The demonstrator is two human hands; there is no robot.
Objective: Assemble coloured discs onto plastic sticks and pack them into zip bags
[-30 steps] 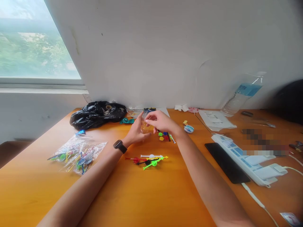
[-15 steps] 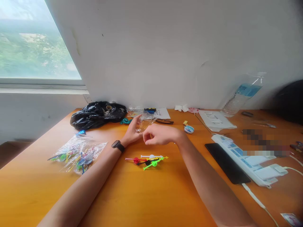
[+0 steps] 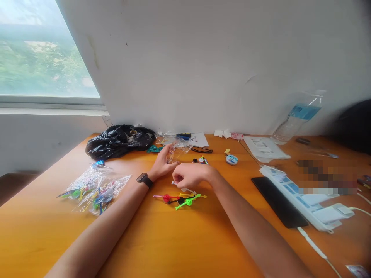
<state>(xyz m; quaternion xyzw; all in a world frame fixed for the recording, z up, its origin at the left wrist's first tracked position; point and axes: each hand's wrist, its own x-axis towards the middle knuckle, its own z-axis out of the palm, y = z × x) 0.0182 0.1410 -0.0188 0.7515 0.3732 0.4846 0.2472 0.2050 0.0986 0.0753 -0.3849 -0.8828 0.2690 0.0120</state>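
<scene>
My left hand (image 3: 163, 163), a dark watch on its wrist, grips a clear plastic bag (image 3: 180, 145) between thumb and fingers. Just right of it, my right hand (image 3: 191, 175) is closed on a white plastic arrow spinner (image 3: 189, 190), which tilts out from beneath the fingers. Its middle is hidden by the hand. Below lie a red and pink spinner (image 3: 166, 198), a black one (image 3: 181, 200), a green one (image 3: 189, 202) and a yellow one (image 3: 203, 196), overlapping on the table. Behind my right hand sit small coloured parts (image 3: 200, 160).
Two clear bags of coloured spinners (image 3: 102, 195) lie left of my left forearm. A black plastic bag (image 3: 120, 143) rests at the back left. On the right are a phone (image 3: 278, 202), a white power strip (image 3: 298, 197) with cables, a round container (image 3: 231, 159) and a water bottle (image 3: 298, 116).
My right hand has come down toward the spinners and taken hold of the white one, which has shifted and tilted. The left hand stays nearly still with the clear bag.
</scene>
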